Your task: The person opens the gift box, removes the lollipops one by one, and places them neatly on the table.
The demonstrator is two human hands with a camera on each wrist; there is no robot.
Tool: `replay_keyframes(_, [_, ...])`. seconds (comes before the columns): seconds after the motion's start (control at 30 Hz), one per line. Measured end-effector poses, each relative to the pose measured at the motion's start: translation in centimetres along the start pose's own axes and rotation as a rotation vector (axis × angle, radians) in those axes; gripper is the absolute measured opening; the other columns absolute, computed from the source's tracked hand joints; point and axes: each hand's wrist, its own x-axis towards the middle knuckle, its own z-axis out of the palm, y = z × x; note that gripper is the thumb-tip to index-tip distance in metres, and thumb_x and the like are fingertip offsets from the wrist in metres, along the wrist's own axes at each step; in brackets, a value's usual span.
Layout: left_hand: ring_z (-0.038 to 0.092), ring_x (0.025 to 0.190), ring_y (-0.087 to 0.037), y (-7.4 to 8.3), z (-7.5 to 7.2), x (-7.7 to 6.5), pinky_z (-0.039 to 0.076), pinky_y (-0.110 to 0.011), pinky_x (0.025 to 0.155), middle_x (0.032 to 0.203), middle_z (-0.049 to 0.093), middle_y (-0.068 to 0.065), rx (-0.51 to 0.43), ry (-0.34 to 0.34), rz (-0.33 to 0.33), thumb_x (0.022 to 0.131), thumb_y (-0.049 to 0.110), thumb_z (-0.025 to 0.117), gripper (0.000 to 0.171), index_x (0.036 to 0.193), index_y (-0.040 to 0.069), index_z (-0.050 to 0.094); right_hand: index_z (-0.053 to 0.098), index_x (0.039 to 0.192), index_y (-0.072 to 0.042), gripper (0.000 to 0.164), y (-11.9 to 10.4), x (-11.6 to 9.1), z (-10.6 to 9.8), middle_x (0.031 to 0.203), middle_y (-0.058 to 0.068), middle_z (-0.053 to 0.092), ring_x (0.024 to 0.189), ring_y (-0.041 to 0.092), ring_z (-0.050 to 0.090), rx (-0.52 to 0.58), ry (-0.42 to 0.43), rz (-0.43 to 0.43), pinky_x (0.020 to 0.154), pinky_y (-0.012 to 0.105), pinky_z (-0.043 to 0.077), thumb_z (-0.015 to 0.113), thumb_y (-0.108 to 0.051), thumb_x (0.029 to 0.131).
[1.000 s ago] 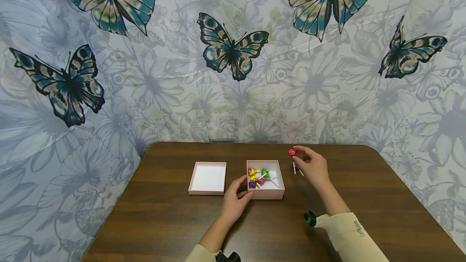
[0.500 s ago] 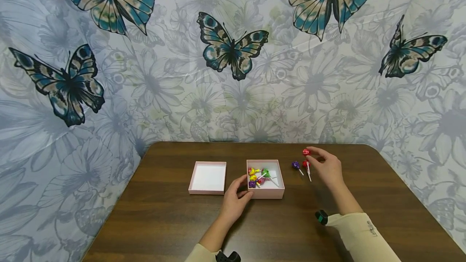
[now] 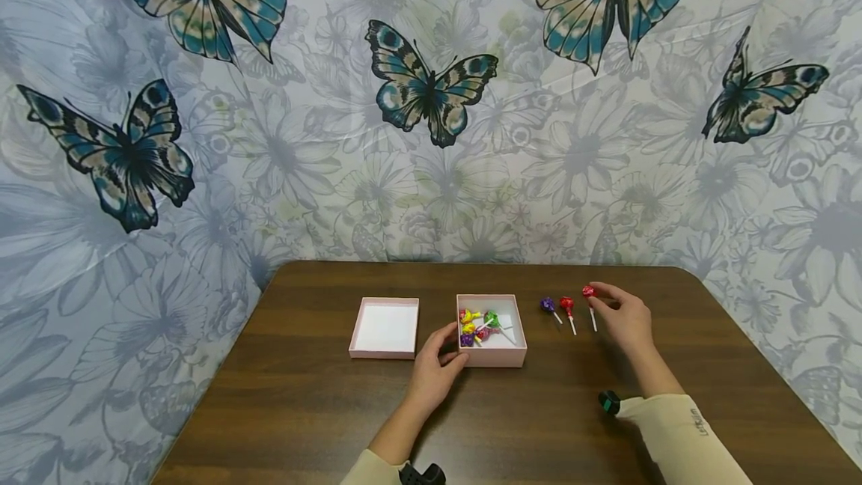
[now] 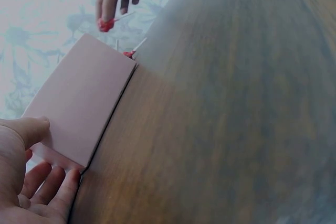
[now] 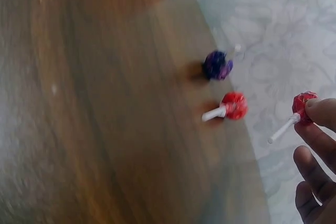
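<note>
My right hand (image 3: 626,320) pinches a red-wrapped lollipop (image 3: 589,291) by its head between thumb and forefinger. Its white stick points toward the near side of the table, and in the right wrist view the other fingers are loosely bent. Left of it, another red lollipop (image 3: 567,304) and a purple lollipop (image 3: 548,304) lie side by side on the table. My left hand (image 3: 434,373) holds the near left corner of a pink box (image 3: 494,358), thumb on the front wall and fingers at the left side. Several yellow, green, purple and pinkish lollipops (image 3: 491,319) lie inside.
A shallow pink lid (image 3: 384,329), white inside, lies left of the box. All stand on a dark brown wooden table (image 3: 303,395). Behind its far edge hangs a pale cloth (image 3: 431,200) with butterflies and flowers.
My right hand has moved to the right with the red lollipop and lowered it beside the other red one, now uncovered to view. The left hand and the box have stayed in place.
</note>
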Motion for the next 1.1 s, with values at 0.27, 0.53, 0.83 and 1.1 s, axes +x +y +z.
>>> replay_keyframes(0.27, [0.055,0.128,-0.035,0.0,-0.2,0.3,0.057,-0.03,0.098,0.137,0.057,-0.017,0.008,0.007,0.002,0.09,0.007,0.073,0.055,0.141,0.007,0.054,0.068,0.128,-0.011,0.035,1.1,0.4,0.1,0.117,0.016,0.073,0.093,0.029,0.072,-0.054,-0.041,0.035,0.07,0.035,0.051,0.066,-0.028,0.097])
replay_keyframes(0.53, [0.055,0.127,-0.033,0.1,-0.4,0.1,0.057,-0.037,0.099,0.136,0.058,-0.014,0.001,0.009,0.001,0.09,0.008,0.073,0.055,0.142,0.01,0.054,0.065,0.131,-0.01,0.039,1.8,0.9,0.8,0.122,0.02,0.07,0.103,0.039,0.067,-0.09,-0.119,0.052,0.069,0.039,0.054,0.063,-0.031,0.099])
replay_keyframes(0.83, [0.055,0.127,-0.033,0.1,-0.2,0.1,0.057,-0.038,0.099,0.135,0.058,-0.014,-0.013,0.005,-0.005,0.09,0.008,0.072,0.054,0.141,0.011,0.054,0.064,0.132,-0.008,0.04,2.7,1.1,1.1,0.125,0.023,0.067,0.105,0.042,0.066,-0.139,-0.167,0.076,0.074,0.049,0.055,0.061,-0.03,0.099])
replay_keyframes(1.1, [0.055,0.127,-0.034,-0.2,0.1,0.1,0.057,-0.041,0.099,0.135,0.058,-0.014,-0.02,0.0,0.013,0.09,0.007,0.073,0.055,0.142,0.01,0.054,0.065,0.129,-0.005,0.038,2.9,0.9,1.3,0.126,0.026,0.066,0.108,0.048,0.062,-0.157,-0.177,0.091,0.082,0.058,0.052,0.062,-0.028,0.099])
